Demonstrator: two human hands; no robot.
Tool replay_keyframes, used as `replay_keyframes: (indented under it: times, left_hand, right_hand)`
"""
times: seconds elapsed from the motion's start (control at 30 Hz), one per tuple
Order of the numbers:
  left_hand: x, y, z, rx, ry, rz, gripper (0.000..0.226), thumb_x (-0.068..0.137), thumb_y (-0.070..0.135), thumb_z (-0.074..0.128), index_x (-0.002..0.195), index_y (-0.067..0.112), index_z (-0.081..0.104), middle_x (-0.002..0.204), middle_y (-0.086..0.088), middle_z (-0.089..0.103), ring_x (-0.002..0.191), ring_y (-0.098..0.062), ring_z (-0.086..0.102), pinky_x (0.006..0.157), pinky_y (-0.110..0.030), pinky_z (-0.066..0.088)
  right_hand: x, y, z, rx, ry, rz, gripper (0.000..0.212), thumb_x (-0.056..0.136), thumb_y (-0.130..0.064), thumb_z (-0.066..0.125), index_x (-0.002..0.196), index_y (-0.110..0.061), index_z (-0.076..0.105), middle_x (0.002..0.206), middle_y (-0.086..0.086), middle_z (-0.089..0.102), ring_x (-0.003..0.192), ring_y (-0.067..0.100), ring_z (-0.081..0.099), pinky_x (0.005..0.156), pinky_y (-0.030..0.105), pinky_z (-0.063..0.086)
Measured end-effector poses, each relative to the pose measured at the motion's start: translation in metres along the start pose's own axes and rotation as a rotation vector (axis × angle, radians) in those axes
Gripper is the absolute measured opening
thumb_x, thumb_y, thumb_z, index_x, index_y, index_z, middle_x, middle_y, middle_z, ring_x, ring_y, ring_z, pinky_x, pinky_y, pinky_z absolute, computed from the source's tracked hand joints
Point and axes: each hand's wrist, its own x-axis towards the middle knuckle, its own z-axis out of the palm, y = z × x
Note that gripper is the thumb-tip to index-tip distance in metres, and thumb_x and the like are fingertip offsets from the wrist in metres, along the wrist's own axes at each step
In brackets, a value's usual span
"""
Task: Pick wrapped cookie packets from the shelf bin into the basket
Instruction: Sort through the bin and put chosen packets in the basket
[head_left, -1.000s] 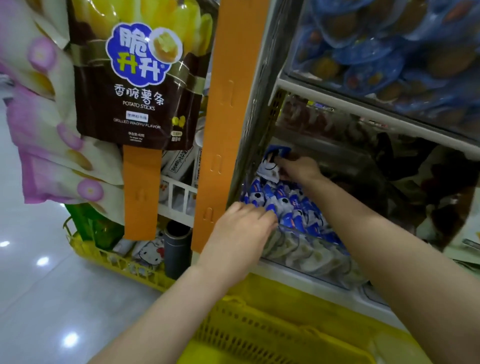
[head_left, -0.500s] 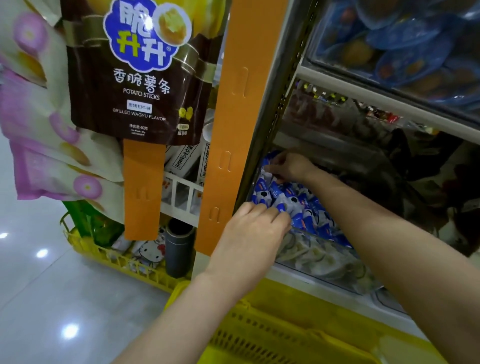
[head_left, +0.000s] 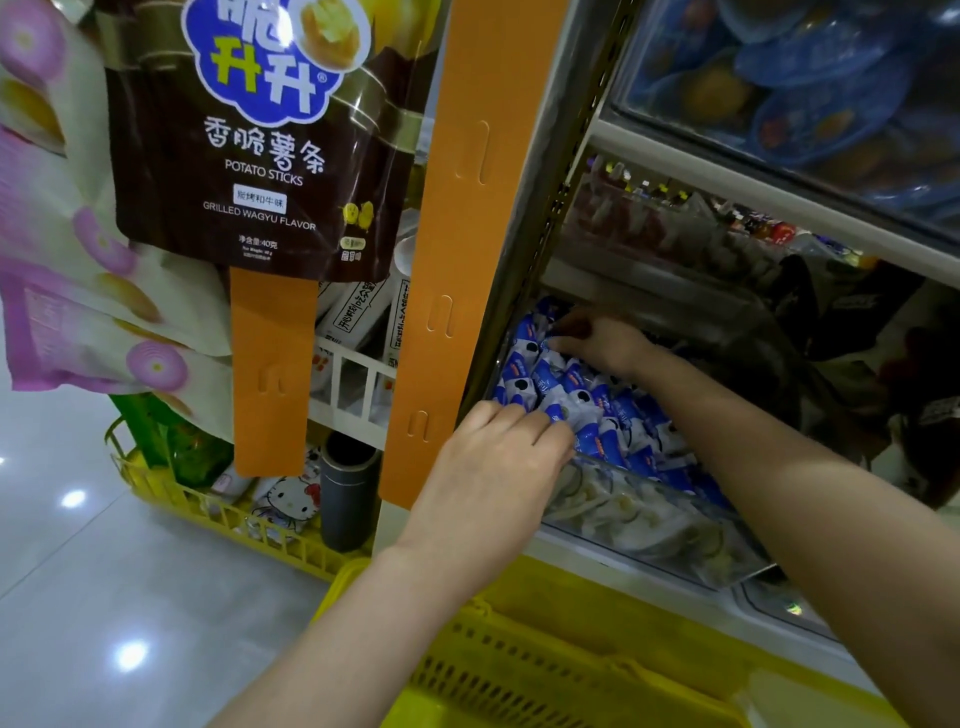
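Both hands (head_left: 496, 467) in glossy, crinkled cookie packets (head_left: 597, 415) (blue-white)

Glossy pale floor (head_left: 93, 597) reflects ceiling lights beside a metal shelving unit (head_left: 566, 171).

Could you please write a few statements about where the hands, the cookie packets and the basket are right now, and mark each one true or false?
1. Both hands are inside the clear plastic shelf bin of blue-and-white wrapped cookie packets. True.
2. The left hand is holding the yellow plastic basket by its handle. False: it rests on the packets at the bin's front edge.
3. The right hand reaches further back in the bin than the left hand. True.
4. The yellow basket sits on the shelf above the bin. False: it is below the bin, close to the camera.
5. A dark brown potato sticks bag hangs to the left of the orange strip. True.
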Motion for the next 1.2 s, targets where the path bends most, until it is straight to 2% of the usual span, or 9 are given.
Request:
replay_keyframes:
  times: [0.23, 0.4, 0.53, 0.63, 0.73, 0.83, 0.97, 1.03, 1.2]
  left_hand:
    - [0.001, 0.000, -0.001, -0.003, -0.019, 0.005, 0.003, 0.085, 0.016, 0.063, 0.083, 0.015, 0.065, 0.074, 0.002, 0.066, 0.069, -0.018, 0.061, 0.069, -0.029, 0.048]
    - [0.000, 0.002, -0.002, -0.004, -0.043, -0.009, 0.018, 0.090, 0.018, 0.048, 0.081, 0.016, 0.064, 0.074, 0.003, 0.065, 0.069, -0.018, 0.060, 0.070, -0.029, 0.047]
    - [0.001, 0.005, -0.005, 0.002, -0.114, -0.027, 0.025, 0.093, 0.018, 0.039, 0.090, 0.014, 0.063, 0.083, 0.000, 0.066, 0.079, -0.022, 0.060, 0.077, -0.033, 0.042]
    - [-0.003, 0.009, -0.005, -0.154, -0.080, -0.096, 0.019, 0.094, 0.010, 0.044, 0.105, 0.014, 0.060, 0.100, 0.000, 0.061, 0.098, -0.019, 0.053, 0.087, -0.029, 0.032]
    - [-0.008, 0.020, -0.014, -0.502, 0.112, -0.246, 0.023, 0.094, 0.006, 0.038, 0.101, 0.012, 0.059, 0.096, 0.006, 0.054, 0.094, -0.007, 0.048, 0.084, -0.018, 0.037]
    - [-0.014, 0.033, -0.022, -0.730, 0.241, -0.444, 0.016, 0.097, 0.014, 0.038, 0.092, 0.021, 0.052, 0.089, 0.007, 0.054, 0.083, -0.004, 0.050, 0.073, -0.012, 0.040]
    - [-0.029, 0.049, -0.027, -1.212, -0.207, -0.809, 0.017, 0.089, 0.039, 0.050, 0.101, 0.029, 0.054, 0.097, 0.014, 0.060, 0.090, -0.001, 0.058, 0.072, -0.020, 0.045]
    - [-0.039, 0.056, -0.026, -1.281, -0.350, -0.807, 0.023, 0.089, 0.031, 0.054, 0.109, 0.022, 0.057, 0.102, 0.009, 0.067, 0.091, 0.001, 0.063, 0.074, -0.020, 0.046]
    - [-0.056, 0.065, -0.026, -1.167, -0.321, -0.796, 0.027, 0.088, 0.009, 0.058, 0.115, 0.008, 0.053, 0.108, -0.005, 0.066, 0.089, -0.006, 0.063, 0.071, -0.012, 0.050]
  right_hand:
    - [0.006, -0.004, 0.008, 0.040, 0.017, 0.016, 0.028, 0.088, -0.025, 0.060, 0.108, -0.004, 0.063, 0.111, 0.015, 0.063, 0.087, 0.017, 0.053, 0.065, 0.022, 0.040]
    - [-0.009, -0.009, -0.006, 0.168, 0.320, -0.039, 0.015, 0.090, -0.019, 0.058, 0.100, -0.010, 0.065, 0.106, 0.012, 0.065, 0.088, 0.020, 0.056, 0.081, 0.034, 0.046]
    - [-0.042, -0.017, -0.025, 0.233, 0.561, -0.153, 0.015, 0.090, -0.019, 0.059, 0.100, -0.009, 0.064, 0.100, 0.007, 0.066, 0.091, 0.017, 0.059, 0.078, 0.023, 0.042]
    - [-0.080, -0.022, -0.036, 0.388, 0.610, -0.188, 0.009, 0.085, -0.021, 0.065, 0.091, -0.014, 0.065, 0.087, -0.002, 0.064, 0.080, 0.008, 0.059, 0.076, 0.023, 0.048]
    - [-0.130, -0.023, -0.038, 0.523, 0.654, -0.289, 0.009, 0.080, -0.015, 0.070, 0.079, -0.020, 0.062, 0.078, -0.009, 0.063, 0.069, -0.003, 0.056, 0.069, 0.014, 0.048]
    - [-0.179, -0.018, -0.030, 0.617, 0.552, -0.344, 0.020, 0.078, -0.011, 0.072, 0.074, -0.025, 0.059, 0.074, -0.010, 0.063, 0.068, 0.004, 0.059, 0.068, 0.021, 0.051]
    - [-0.225, -0.009, -0.008, 0.761, 0.357, -0.313, 0.021, 0.075, -0.004, 0.072, 0.073, -0.022, 0.061, 0.076, -0.004, 0.065, 0.068, 0.000, 0.060, 0.066, 0.016, 0.051]
    - [-0.240, -0.003, 0.006, 0.862, 0.268, -0.242, 0.020, 0.077, -0.002, 0.069, 0.076, -0.021, 0.062, 0.080, -0.001, 0.067, 0.072, 0.003, 0.061, 0.066, 0.015, 0.051]
    - [-0.258, 0.008, 0.032, 1.101, 0.036, 0.003, 0.015, 0.083, -0.014, 0.061, 0.098, -0.019, 0.062, 0.095, 0.005, 0.067, 0.077, 0.004, 0.066, 0.064, 0.018, 0.054]
